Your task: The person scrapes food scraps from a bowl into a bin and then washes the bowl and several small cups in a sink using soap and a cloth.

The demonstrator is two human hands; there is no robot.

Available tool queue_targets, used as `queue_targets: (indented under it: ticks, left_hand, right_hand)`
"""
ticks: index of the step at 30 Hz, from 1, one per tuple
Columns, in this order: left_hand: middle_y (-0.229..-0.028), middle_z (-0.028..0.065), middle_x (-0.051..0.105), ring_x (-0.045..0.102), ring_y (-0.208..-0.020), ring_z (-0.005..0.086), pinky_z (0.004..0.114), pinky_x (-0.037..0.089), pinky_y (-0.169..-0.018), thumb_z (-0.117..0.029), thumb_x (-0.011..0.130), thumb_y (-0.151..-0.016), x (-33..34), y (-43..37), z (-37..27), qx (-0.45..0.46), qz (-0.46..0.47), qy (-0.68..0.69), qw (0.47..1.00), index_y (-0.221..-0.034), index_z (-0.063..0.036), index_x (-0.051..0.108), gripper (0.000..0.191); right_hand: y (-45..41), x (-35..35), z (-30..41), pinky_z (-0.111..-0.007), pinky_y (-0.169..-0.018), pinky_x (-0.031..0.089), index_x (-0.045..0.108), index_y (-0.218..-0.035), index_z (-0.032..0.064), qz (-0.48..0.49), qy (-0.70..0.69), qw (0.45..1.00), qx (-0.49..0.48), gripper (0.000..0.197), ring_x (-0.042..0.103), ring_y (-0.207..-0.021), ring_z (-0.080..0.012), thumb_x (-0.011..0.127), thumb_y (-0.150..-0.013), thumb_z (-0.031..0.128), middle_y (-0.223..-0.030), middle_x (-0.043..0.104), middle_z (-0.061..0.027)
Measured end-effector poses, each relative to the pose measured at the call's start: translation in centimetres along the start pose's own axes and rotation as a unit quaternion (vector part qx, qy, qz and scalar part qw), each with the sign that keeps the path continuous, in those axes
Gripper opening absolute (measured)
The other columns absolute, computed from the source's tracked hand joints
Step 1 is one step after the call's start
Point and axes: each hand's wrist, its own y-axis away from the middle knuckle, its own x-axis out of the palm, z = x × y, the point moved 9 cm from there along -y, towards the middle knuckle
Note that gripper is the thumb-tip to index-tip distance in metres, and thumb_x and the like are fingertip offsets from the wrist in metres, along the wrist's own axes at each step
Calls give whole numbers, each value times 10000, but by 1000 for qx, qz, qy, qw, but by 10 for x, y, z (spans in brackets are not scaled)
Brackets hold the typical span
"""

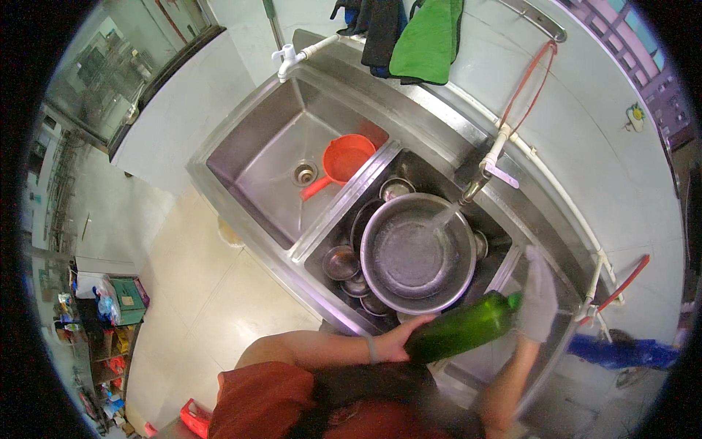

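Note:
A large green bottle lies nearly on its side in front of me, above the near edge of the sink. My left hand grips its broad end. At the other end, my right hand, in a whitish glove, is beside the green cap; blur hides whether its fingers hold the cap. Beyond the bottle, a wide round metal basin sits in the middle sink compartment. Water runs into it from a metal tap. Small metal bowls crowd around and partly under the basin.
The left sink compartment holds an orange-red plastic dipper beside the drain. A white tap projects over that compartment's far corner. Green and dark cloths hang at the wall. White pipes run along the right wall.

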Motion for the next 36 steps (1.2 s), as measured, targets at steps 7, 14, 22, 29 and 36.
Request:
queue_targets:
  ticks: [7, 14, 22, 29, 36]
  left_hand:
    - [-1373, 83, 452, 469, -1226, 203, 384, 360, -1063, -175, 701, -798, -49, 13, -42, 237, 0, -379, 895, -1371, -75, 372, 668]
    - [-1257, 75, 571, 540, -1142, 209, 373, 415, -1003, -399, 546, -910, -30, -27, -28, -55, -47, 94, 993, -1249, -93, 552, 456]
    - [-1218, 101, 603, 585, -1097, 242, 415, 429, -1005, -400, 533, -907, -54, -30, -21, -30, -64, 122, 990, -1247, -87, 557, 463]
    - [-1223, 66, 585, 543, -1130, 210, 400, 431, -973, -420, 563, -891, -23, -27, -30, -72, -77, 83, 991, -1240, -103, 561, 471]
    - [-1202, 59, 598, 564, -1103, 200, 398, 445, -960, -387, 566, -894, -40, -18, -25, -36, -62, 110, 991, -1217, -98, 571, 434]
  right_hand:
    - [9, 79, -8, -305, -1024, 365, 619, -1205, 80, 106, 22, 992, 69, 338, 521, -1202, -200, 492, -965, 281, -1286, 571, -110]
    - [-48, 47, -8, -299, -1025, 367, 604, -1200, 14, 72, -13, 997, 41, 385, 532, -1177, -184, 443, -984, 289, -1233, 603, -109]
    - [-15, 78, -37, -302, -1006, 381, 644, -1168, 92, 107, 8, 988, 112, 381, 560, -1131, -178, 402, -993, 328, -1181, 632, -96]
    - [-45, 42, 2, -336, -1026, 368, 563, -1272, 113, 114, 51, 992, -11, 456, 522, -1203, -263, 288, -1003, 359, -1285, 551, -157]
    - [-7, 69, -38, -318, -1026, 367, 597, -1217, 68, 91, 19, 991, 93, 348, 538, -1188, -227, 437, -982, 269, -1233, 601, -118]
